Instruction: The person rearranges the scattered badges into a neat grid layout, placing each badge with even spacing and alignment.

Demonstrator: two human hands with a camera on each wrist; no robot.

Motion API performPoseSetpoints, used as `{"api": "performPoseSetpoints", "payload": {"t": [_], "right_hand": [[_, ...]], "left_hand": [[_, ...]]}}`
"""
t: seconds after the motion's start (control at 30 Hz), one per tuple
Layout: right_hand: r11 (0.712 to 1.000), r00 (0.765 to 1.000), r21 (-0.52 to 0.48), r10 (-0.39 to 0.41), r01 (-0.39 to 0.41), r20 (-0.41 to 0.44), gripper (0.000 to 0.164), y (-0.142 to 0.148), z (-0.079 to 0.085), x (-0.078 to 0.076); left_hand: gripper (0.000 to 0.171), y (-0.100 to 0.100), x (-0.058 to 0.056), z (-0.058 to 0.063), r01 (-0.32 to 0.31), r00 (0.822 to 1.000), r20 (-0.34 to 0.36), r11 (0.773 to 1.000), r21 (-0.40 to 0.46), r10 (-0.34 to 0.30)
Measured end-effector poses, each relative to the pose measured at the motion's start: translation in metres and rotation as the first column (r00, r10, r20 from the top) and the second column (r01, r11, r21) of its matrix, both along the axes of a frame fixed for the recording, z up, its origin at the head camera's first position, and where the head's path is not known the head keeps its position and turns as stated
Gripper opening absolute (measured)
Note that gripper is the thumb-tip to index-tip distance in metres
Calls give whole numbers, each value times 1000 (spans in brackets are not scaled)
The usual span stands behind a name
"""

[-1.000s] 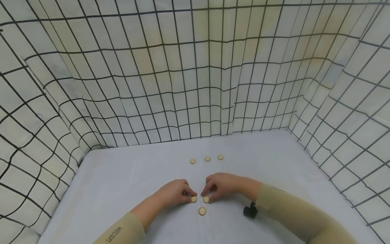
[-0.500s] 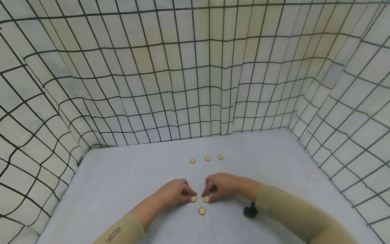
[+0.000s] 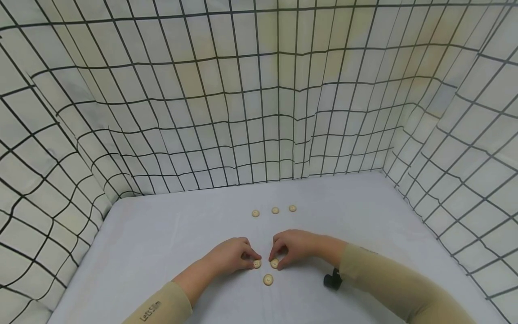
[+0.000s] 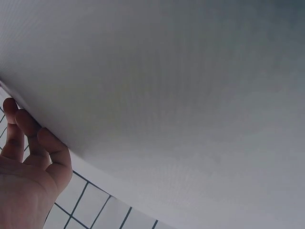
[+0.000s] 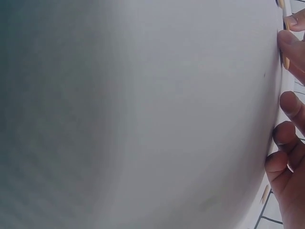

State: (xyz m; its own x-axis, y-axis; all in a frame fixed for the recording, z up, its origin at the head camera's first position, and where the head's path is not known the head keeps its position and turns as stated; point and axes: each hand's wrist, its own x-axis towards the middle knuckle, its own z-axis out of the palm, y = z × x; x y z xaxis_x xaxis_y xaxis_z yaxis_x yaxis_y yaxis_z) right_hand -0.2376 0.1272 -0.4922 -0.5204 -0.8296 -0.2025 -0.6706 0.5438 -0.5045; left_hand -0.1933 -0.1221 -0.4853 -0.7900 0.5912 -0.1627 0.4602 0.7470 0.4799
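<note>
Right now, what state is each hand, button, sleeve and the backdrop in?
Left hand: pinching the left button
Right hand: pinching the right button
Left button: flat, being held
Right button: flat, being held
Near button: flat, untouched
Back left button: flat, untouched
Back middle button: flat, untouched
Back right button: flat, untouched
Left sleeve: ends above wrist
Right sleeve: ends above wrist
Backdrop: rippled in places

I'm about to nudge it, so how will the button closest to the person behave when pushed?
Lying flat on the white surface, the closest button should slide rather than roll. Its even round outline suggests stiffness. Small beside the left hand, it is probably light.
</note>
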Motion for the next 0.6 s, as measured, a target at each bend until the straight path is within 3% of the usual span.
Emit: {"api": "performPoseSetpoints", "payload": {"t": [0.33, 0.6], "right_hand": [[999, 1000, -44, -2, 1, -11, 23, 4, -1, -1], [998, 998, -32, -61, 61, -12, 22, 9, -1, -4]], "left_hand": [[21, 0, 1, 1, 5, 1000, -16, 1000, -3, -5], [21, -1, 1, 1, 2, 1000, -11, 1000, 4, -2]]}}
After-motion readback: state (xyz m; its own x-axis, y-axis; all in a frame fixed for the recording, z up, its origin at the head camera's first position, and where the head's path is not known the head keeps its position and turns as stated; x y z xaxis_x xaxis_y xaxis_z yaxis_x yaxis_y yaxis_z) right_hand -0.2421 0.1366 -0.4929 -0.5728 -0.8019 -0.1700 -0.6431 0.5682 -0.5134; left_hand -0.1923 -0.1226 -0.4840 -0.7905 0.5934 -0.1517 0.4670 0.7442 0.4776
